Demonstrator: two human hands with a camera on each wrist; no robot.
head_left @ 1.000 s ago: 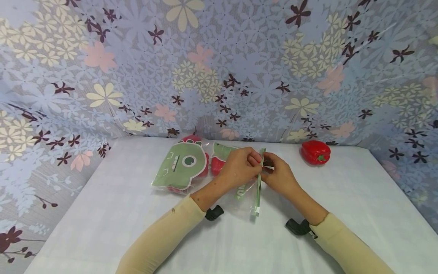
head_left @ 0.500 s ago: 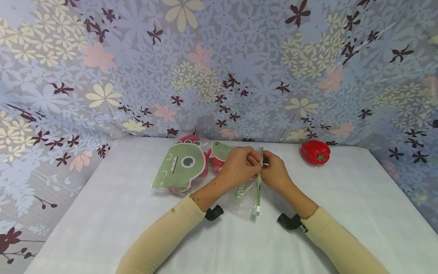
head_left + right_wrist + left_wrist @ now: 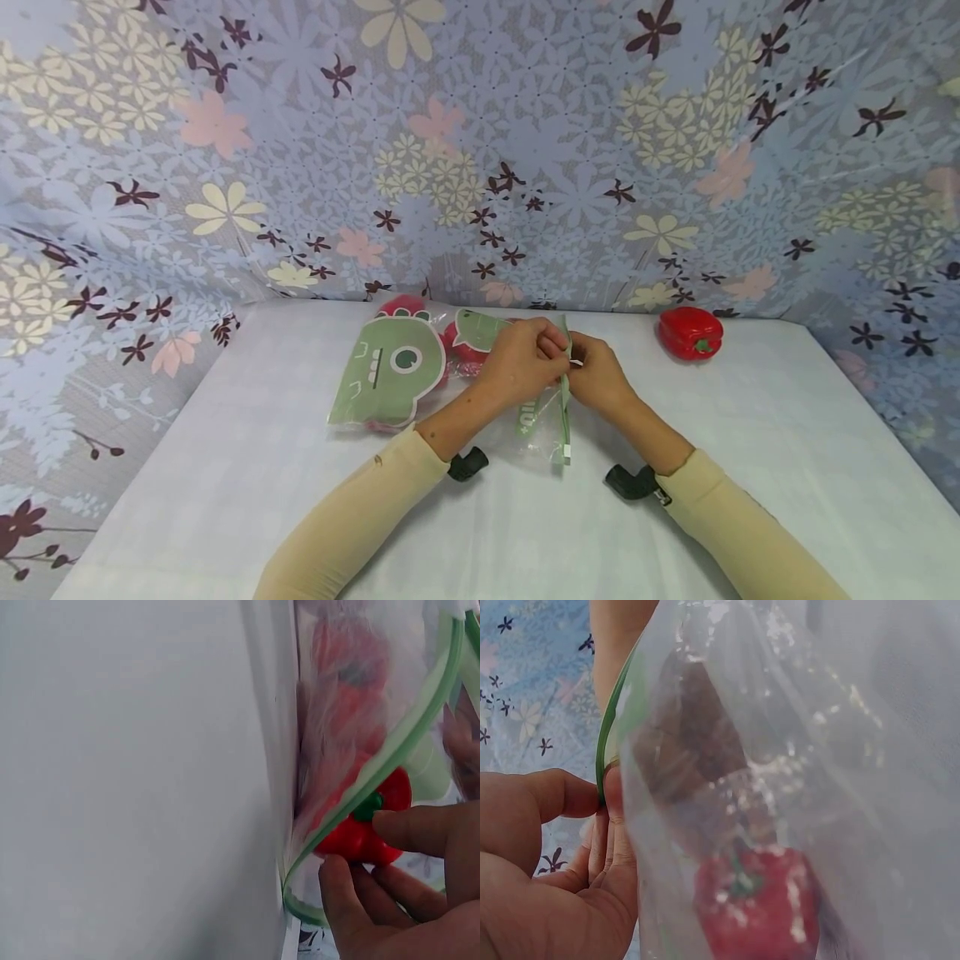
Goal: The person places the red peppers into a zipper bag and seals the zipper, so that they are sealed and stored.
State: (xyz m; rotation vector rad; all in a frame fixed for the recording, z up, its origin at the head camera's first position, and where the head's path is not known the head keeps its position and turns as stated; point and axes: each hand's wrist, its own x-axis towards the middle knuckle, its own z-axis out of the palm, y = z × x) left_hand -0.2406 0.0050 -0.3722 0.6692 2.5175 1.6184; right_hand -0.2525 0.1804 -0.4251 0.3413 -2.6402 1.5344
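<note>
My left hand (image 3: 517, 358) pinches the green zip edge (image 3: 616, 712) of a clear zip bag (image 3: 546, 433). That edge runs between thumb and fingers in the left wrist view. My right hand (image 3: 600, 375) is at the bag's mouth from the other side. In the right wrist view its thumb and fingers (image 3: 341, 881) stand apart, overlapping a red bell pepper (image 3: 367, 838) with a green stem inside the mouth. Through the plastic in the left wrist view, the bell pepper (image 3: 757, 904) shows below a brownish hand shape. In the head view my hands hide the bag's upper part.
A second zip bag (image 3: 390, 375) with a green one-eyed monster print and red contents lies to the left. Another red bell pepper (image 3: 690, 333) sits at the back right of the white-covered table (image 3: 517, 542). Flowered cloth (image 3: 480, 167) hangs behind.
My right hand has shifted left, closer to my left hand at the bag's mouth. The held bag's edge and the monster-print bag have moved slightly left.
</note>
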